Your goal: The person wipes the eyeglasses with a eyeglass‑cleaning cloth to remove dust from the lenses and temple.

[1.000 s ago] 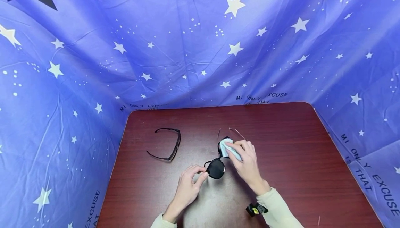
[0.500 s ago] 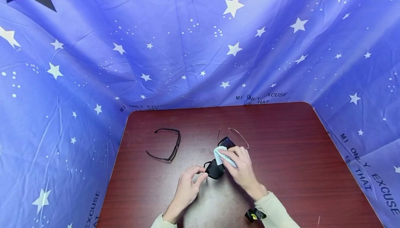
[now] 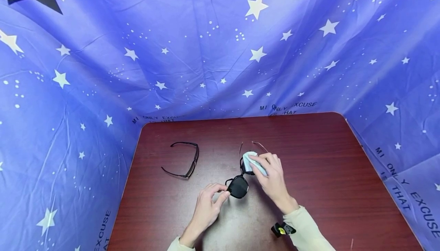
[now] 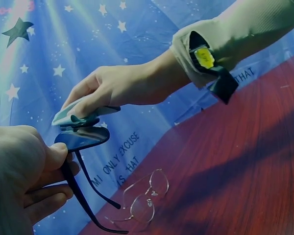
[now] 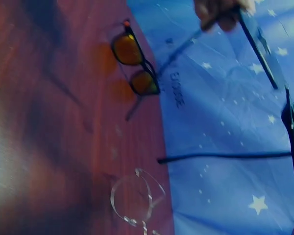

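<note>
Black sunglasses (image 3: pixel 238 187) are held up over the table by my left hand (image 3: pixel 206 203), whose thumb and fingers pinch the frame at its near end. My right hand (image 3: pixel 274 176) pinches a pale blue cloth (image 3: pixel 252 162) and presses it on the far lens, which it mostly covers. From the left wrist view, the cloth (image 4: pixel 68 117) lies against the lens, and the temples of the sunglasses (image 4: pixel 90 138) hang unfolded. In the right wrist view the cloth is hardly visible; part of the left hand (image 5: pixel 220 12) shows at the top.
Black-framed glasses (image 3: pixel 196 158) lie unfolded on the left of the brown table (image 3: pixel 309 140). Thin wire-rimmed glasses (image 4: pixel 152 192) rest behind the sunglasses, partly hidden in the head view. A starry blue curtain (image 3: pixel 206 52) surrounds the table. A black device (image 3: pixel 283 229) is strapped at the right wrist.
The right hand slid the cloth toward the near lens half a second ago, then back up onto the far lens. My left hand and the sunglasses have hardly moved.
</note>
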`<state>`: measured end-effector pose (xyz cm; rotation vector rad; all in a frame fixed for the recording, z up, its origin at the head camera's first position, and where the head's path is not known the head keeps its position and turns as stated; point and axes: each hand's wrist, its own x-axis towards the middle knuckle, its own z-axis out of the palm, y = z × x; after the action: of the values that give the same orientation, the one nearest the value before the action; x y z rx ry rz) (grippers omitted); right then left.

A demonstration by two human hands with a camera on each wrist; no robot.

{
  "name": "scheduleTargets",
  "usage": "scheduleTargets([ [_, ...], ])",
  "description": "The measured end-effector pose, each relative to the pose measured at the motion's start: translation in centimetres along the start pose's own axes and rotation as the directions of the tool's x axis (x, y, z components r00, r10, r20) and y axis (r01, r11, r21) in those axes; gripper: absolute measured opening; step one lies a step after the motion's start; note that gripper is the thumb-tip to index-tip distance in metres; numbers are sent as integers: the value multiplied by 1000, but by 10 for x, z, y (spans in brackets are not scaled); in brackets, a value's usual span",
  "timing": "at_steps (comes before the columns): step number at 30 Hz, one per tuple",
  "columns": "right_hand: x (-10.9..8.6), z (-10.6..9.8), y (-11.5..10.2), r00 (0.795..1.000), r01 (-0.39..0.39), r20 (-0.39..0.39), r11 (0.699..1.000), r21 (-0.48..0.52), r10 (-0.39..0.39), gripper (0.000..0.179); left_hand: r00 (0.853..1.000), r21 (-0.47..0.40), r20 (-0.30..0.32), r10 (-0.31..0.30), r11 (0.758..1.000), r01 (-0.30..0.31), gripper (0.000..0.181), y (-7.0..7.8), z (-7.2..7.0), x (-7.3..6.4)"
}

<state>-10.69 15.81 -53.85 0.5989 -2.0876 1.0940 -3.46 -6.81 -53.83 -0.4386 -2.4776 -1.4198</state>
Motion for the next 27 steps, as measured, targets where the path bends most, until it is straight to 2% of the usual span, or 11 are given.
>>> scheduleTargets([
  [6,-13,6,-12,994,10,107,1000,4,-11,26,1000,13,-16,-17,1000,17,7,0,0,1],
  [11,-6,3,-5,999,5,43,1000,-18,-4,28,999,20,-31,10,1000,-10,8,-1,1,0],
  [17,2,-4,3,998,-41,-48,999,-30,39,32,1000,1,-1,-24,1000,24,7,1,0,-1],
  [20,-2,-4,1,999,-39,-37,999,-17,38,32,999,-7,3,-34,999,34,9,1,0,0],
  [27,-17,0,-11,999,2,42,1000,-3,-2,23,999,-10,0,-42,999,42,13,0,0,0],
])
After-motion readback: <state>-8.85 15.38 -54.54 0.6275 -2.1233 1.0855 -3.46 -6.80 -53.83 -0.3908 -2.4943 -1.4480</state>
